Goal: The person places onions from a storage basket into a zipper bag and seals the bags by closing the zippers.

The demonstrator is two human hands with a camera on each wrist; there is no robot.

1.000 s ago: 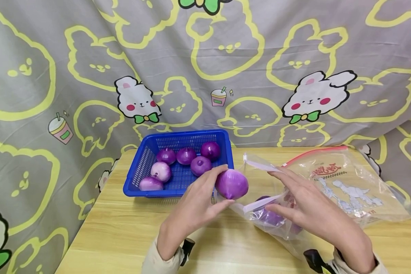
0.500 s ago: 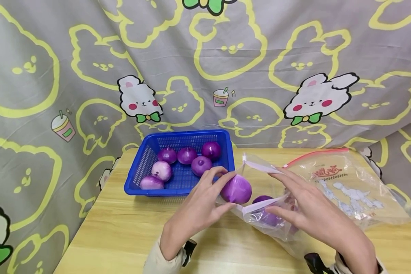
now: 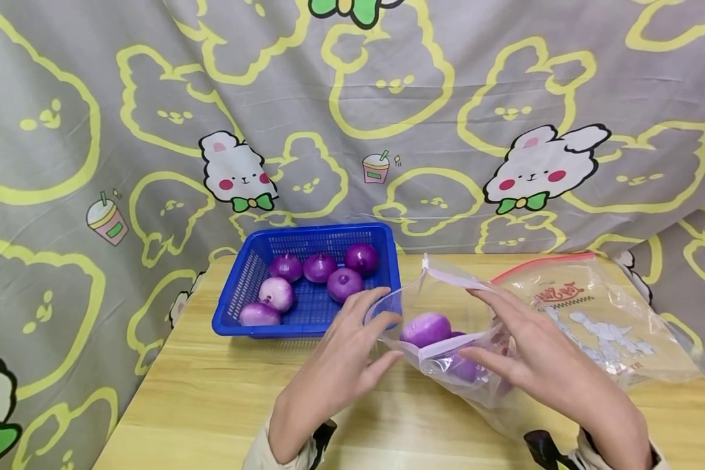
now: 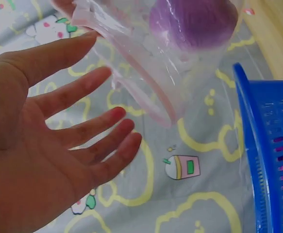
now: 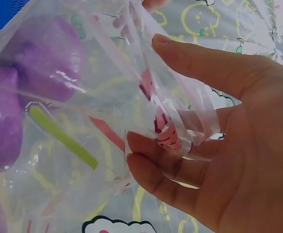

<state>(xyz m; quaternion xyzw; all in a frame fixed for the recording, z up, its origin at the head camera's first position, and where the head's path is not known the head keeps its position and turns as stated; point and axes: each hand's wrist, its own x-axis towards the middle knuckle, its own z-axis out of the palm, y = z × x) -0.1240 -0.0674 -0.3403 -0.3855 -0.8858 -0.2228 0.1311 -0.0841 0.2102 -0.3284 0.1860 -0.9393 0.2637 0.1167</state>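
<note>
A clear zip bag (image 3: 454, 344) with a white zip strip stands with its mouth spread towards the left. My right hand (image 3: 540, 346) holds the bag at its mouth, thumb on the near edge and fingers at the far edge; in the right wrist view the fingers (image 5: 165, 179) curl at the plastic. Inside the bag a purple onion (image 3: 425, 329) lies just within the mouth, with more purple onions (image 5: 3, 121) beyond it. My left hand (image 3: 341, 359) is beside the mouth, fingers spread and holding nothing; in the left wrist view its palm (image 4: 49, 160) is bare.
A blue basket (image 3: 219, 325) on the wooden table (image 3: 200, 398) contains several onions (image 3: 320, 267). A second clear bag (image 3: 593, 300) with a red zip and printed dinosaurs lies flat at the right. A patterned grey curtain (image 3: 305, 78) hangs behind the table.
My left hand has carried an onion right and let it go inside the bag mouth. The left fingers have opened. My right hand keeps its hold on the bag.
</note>
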